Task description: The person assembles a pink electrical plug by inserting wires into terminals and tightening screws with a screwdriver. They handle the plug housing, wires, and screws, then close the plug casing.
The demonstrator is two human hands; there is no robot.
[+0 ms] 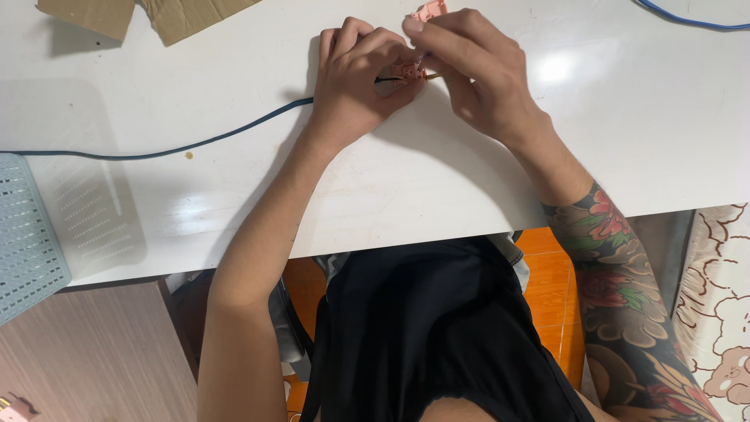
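Observation:
My left hand [355, 74] is closed around the end of a dark blue cable [195, 144] and a small pink plastic part [407, 72] on the white table [437, 187]. My right hand [469, 66] meets it from the right, fingers pinched on the same pink part, where a thin yellowish wire tip [431, 76] pokes out. Another pink plastic piece [430, 10] lies just behind my right fingers at the table's far edge. Most of the held part is hidden by my fingers.
The cable runs left across the table to a pale blue perforated basket [27, 234]. Torn cardboard [168, 16] lies at the far left. A blue wire [687, 19] crosses the far right corner. A brown wooden surface [94, 352] sits below left, a patterned rug [723, 312] at right.

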